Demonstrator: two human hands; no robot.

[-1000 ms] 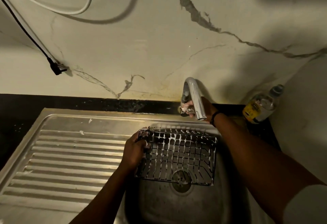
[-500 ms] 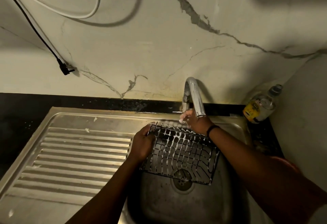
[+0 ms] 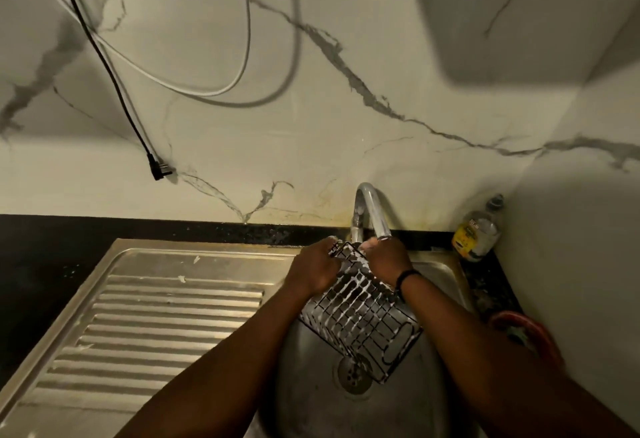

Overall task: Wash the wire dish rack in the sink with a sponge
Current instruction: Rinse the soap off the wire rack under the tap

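Both hands had come together at the far end of the wire dish rack [image 3: 360,313] since a second earlier, when the right hand [image 3: 384,259] was up at the faucet [image 3: 372,209] and the rack lay nearly flat over the basin. Now the rack stood tilted, its far end lifted up under the faucet spout and its near end hanging over the drain [image 3: 353,373] of the sink [image 3: 446,275]. The left hand [image 3: 315,269] gripped the rack's far left corner, fingers curled round the wire. The right hand held the far right edge just below the spout, fingers apparently wrapped over the rim, though their tips were hidden. White suds clung to most of the wires. No sponge was visible.

Slipping looked like the main risk: soapy wire held only at one end could twist out of wet fingers and drop onto the drain. Raised so near the spout, the rack could also knock the faucet, or send rinse water splashing toward the bottle [image 3: 476,235] right of the faucet.
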